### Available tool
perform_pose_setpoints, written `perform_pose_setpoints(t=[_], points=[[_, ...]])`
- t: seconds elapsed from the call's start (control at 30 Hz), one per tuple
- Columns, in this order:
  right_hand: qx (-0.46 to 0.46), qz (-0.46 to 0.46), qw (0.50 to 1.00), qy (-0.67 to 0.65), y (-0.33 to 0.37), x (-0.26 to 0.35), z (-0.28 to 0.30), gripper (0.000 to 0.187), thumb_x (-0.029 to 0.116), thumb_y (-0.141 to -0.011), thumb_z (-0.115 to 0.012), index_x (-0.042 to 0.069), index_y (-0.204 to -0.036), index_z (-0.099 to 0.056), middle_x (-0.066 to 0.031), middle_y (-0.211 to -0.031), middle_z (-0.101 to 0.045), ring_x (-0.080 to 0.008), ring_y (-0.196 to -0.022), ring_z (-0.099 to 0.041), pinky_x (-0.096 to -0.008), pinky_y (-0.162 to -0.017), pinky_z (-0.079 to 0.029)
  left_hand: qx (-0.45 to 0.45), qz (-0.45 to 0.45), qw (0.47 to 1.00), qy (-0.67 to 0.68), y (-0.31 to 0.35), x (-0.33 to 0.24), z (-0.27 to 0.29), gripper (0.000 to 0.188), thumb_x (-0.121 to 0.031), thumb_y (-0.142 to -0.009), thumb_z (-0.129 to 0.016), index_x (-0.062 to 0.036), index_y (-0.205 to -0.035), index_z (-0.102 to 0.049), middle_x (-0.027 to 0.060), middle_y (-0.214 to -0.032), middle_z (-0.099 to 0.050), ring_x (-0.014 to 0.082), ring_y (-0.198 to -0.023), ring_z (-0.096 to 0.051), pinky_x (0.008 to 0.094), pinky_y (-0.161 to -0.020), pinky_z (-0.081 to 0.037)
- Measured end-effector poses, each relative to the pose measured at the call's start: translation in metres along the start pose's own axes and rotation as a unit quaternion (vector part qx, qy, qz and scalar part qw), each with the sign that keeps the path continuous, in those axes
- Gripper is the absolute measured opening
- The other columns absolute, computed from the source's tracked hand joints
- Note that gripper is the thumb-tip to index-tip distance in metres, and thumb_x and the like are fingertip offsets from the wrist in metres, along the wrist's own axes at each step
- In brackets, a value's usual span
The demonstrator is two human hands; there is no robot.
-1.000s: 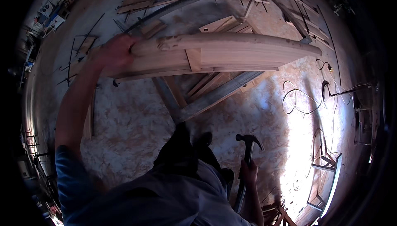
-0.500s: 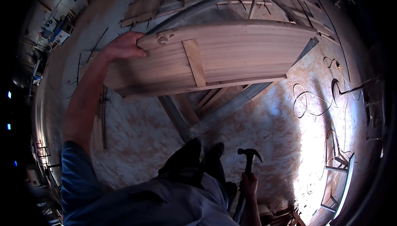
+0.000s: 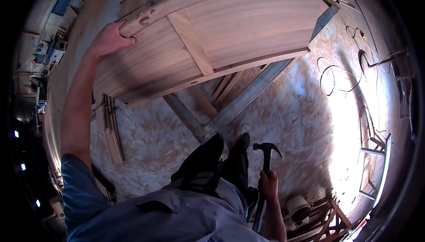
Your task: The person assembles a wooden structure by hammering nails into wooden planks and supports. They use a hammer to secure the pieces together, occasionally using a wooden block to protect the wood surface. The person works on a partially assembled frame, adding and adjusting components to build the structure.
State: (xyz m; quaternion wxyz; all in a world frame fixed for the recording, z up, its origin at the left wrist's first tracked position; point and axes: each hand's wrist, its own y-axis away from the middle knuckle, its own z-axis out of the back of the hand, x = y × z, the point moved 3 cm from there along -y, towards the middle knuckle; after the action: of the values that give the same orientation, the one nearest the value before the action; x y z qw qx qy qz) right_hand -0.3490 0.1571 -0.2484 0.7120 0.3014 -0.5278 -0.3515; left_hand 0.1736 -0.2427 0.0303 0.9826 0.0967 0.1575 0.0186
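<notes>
My left hand (image 3: 110, 39) is closed round the left end of the long edge of a pale wooden panel (image 3: 261, 25), close to a dark, torn-looking knot in that edge. The panel is tilted, with its broad face toward me and a short crosspiece (image 3: 191, 40) running between its long edges. Beneath it shows a grey angular frame (image 3: 256, 90), whose corner points toward my feet. Low by my right side, my right hand (image 3: 268, 186) is wrapped round the handle of a claw hammer (image 3: 267, 155), its head pointing up, away from the panel.
Wooden strips (image 3: 110, 131) lie on the floor at the left. A looped cable (image 3: 328, 80) is on the right, beyond it a bright patch and a narrow frame (image 3: 380, 171). Scrap wood and a pale bucket-like container (image 3: 297, 207) sit at lower right. More wooden frames lie behind the panel.
The panel's upper edge has risen in view, showing more of its face and covering the far part of the grey frame. My left hand has moved up and left with it. The hammer stays in my right.
</notes>
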Motion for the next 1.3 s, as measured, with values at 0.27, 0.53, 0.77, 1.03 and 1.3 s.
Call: perform_pose_setpoints(t=[0.27,0.53,0.77,1.03,1.3], points=[[0.024,-0.038,0.999,-0.018,0.005,0.052,-0.003,0.025,0.025,-0.091,-0.064,0.001,-0.085,-0.055,-0.0066,-0.060,-0.058,-0.0145,-0.051,-0.059,-0.0324,-0.044,-0.047,-0.024,-0.044,0.996,-0.070,0.005,0.000,0.003,0.056,-0.028,-0.072,-0.078,0.0019,-0.117,-0.063,0.0187,-0.101,-0.071,0.0265,-0.094,-0.068,0.0353,-0.085,-0.051],[0.114,0.162,0.971,-0.130,0.011,0.181,-0.016,0.015,0.016,-0.095,-0.059,0.003,-0.093,-0.052,-0.0064,-0.066,-0.057,-0.0161,-0.049,-0.057,-0.0305,-0.044,-0.049,0.004,-0.014,0.996,-0.091,0.027,-0.009,0.006,0.051,-0.036,-0.070,-0.078,-0.0003,-0.104,-0.064,0.0201,-0.094,-0.070,0.0358,-0.090,-0.067,0.0407,-0.081,-0.052],[0.145,0.216,0.958,-0.123,0.003,0.202,-0.026,0.014,0.017,-0.096,-0.059,0.004,-0.092,-0.052,-0.0056,-0.067,-0.058,-0.0149,-0.051,-0.057,-0.0297,-0.045,-0.049,-0.163,0.008,0.961,-0.225,0.048,-0.052,-0.015,0.053,-0.042,-0.072,-0.078,-0.0037,-0.104,-0.062,0.0205,-0.093,-0.070,0.0366,-0.091,-0.068,0.0469,-0.082,-0.053],[0.085,0.074,0.986,-0.120,0.004,0.144,-0.015,0.020,0.020,-0.094,-0.063,0.003,-0.089,-0.053,-0.0036,-0.062,-0.056,-0.0126,-0.049,-0.055,-0.0292,-0.044,-0.046,-0.152,0.022,0.967,-0.206,0.050,-0.063,-0.007,0.048,-0.040,-0.071,-0.080,-0.0071,-0.102,-0.064,0.0152,-0.089,-0.072,0.0355,-0.089,-0.068,0.0464,-0.081,-0.053],[0.043,0.070,0.995,-0.051,0.004,0.127,0.005,0.020,0.021,-0.096,-0.061,0.004,-0.091,-0.051,-0.0033,-0.062,-0.056,-0.0130,-0.049,-0.055,-0.0293,-0.043,-0.047,-0.165,0.010,0.966,-0.197,0.055,-0.053,-0.009,0.048,-0.040,-0.070,-0.081,-0.0081,-0.101,-0.065,0.0142,-0.084,-0.072,0.0346,-0.085,-0.069,0.0446,-0.078,-0.053]])
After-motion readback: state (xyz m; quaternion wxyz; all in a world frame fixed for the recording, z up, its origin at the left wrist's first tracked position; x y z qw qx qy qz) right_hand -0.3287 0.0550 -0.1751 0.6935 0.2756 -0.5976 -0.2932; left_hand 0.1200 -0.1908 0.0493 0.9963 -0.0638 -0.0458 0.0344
